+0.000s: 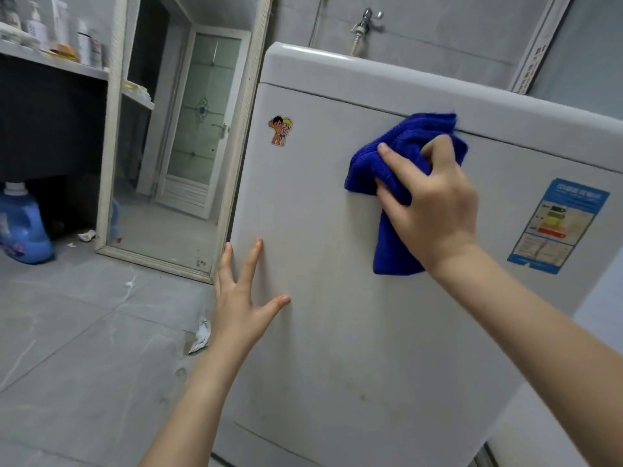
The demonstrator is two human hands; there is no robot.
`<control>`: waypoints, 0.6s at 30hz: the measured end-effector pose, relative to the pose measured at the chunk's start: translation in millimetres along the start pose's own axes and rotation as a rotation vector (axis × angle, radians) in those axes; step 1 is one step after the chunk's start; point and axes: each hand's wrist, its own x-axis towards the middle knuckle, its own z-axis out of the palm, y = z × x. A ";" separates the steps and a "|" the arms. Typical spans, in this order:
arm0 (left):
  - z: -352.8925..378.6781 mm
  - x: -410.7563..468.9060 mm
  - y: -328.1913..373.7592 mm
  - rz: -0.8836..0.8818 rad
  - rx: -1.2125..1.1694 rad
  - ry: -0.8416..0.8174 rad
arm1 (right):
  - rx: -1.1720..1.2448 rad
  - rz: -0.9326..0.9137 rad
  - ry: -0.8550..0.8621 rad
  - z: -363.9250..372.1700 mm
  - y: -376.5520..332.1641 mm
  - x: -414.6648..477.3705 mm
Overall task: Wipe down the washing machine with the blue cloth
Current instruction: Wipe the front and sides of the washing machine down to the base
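The white washing machine [337, 332] fills the middle and right of the view, its front panel facing me. My right hand [435, 203] presses the bunched blue cloth [387, 170] against the upper part of that panel, just under the seam below the top section. A flap of the cloth hangs below my wrist. My left hand [242, 294] rests flat on the panel's left edge, fingers spread, holding nothing.
A cartoon sticker [280, 130] sits upper left on the panel and a blue energy label [556, 227] at its right. A tap [365, 18] is on the wall behind. A mirror [182, 129] leans at left beside shelves; a blue detergent bottle [22, 224] stands on the tiled floor.
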 end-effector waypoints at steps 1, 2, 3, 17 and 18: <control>0.6 0.3 -0.5 0.000 -0.004 0.001 | 0.009 0.023 0.006 6.8 -9.1 -12.7; 0.5 0.8 -0.8 0.003 -0.006 0.003 | 0.030 -0.007 -0.026 15.4 -21.4 -38.7; 0.5 0.7 -0.7 0.010 -0.001 0.006 | 0.065 -0.086 -0.098 22.5 -36.2 -73.8; -11.3 13.5 -6.8 0.060 0.000 0.006 | -0.017 -0.018 0.009 -1.9 5.5 32.6; -10.4 14.2 -8.2 0.049 -0.009 0.002 | -0.006 0.043 0.030 3.5 -0.4 33.0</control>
